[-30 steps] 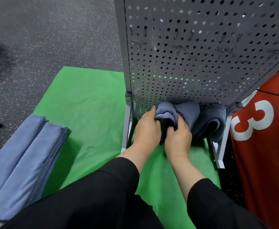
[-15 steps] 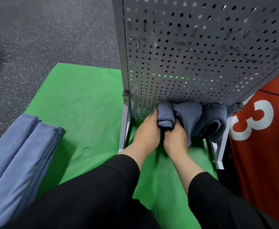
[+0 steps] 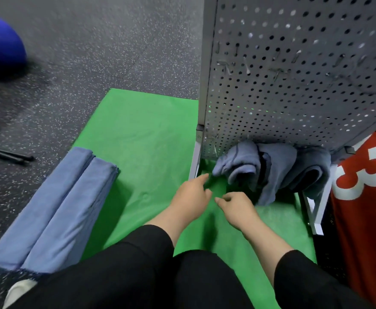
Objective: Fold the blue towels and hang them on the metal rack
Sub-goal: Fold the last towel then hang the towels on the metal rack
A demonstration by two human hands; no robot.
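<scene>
One mark can be read: a large white numeral "3" [image 3: 358, 175] printed on a red cloth [image 3: 365, 241] at about 3 o'clock in the head view, just beside the foot of the metal rack [image 3: 294, 85]. Its right part runs off the frame edge. No other text, label or brand is legible.

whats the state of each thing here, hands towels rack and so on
left hand: empty, fingers loosely curled
right hand: empty, fingers loosely curled
hung towels: three, draped over the rack's bottom bar, untouched
stacked towels: folded, in a pile at the mat's left edge
metal rack: upright on the mat
green mat: flat on the floor
red jersey: right of the rack
</scene>
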